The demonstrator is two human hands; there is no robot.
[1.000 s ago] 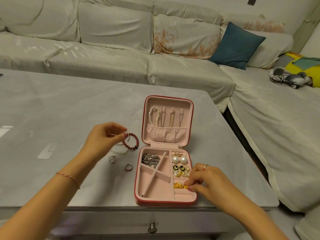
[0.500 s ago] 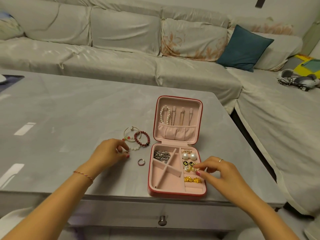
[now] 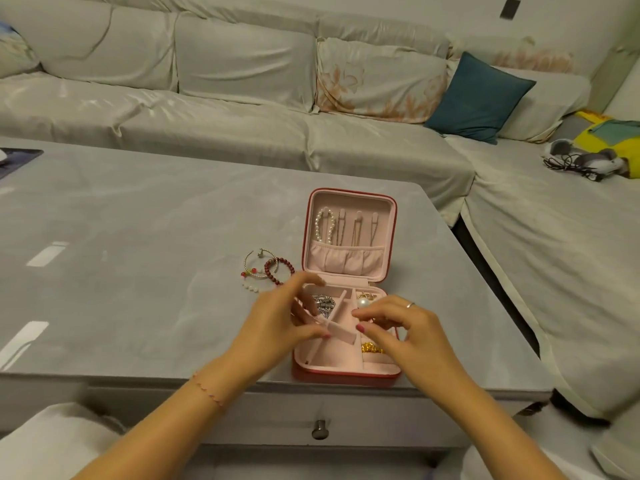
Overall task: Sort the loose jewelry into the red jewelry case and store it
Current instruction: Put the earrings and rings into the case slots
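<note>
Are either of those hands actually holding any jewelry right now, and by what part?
It cannot be told. Both the left hand and the right hand hover over the red jewelry case with curled fingers, but no held piece is visible.

The left rim of the red jewelry case [image 3: 346, 375] is hidden by the left hand [image 3: 277, 322]. The compartments at 3 o'clock are covered by the right hand [image 3: 408, 329]; whether anything is pinched by either hand cannot be told. Both forearms are cut off at 6 o'clock.
</note>
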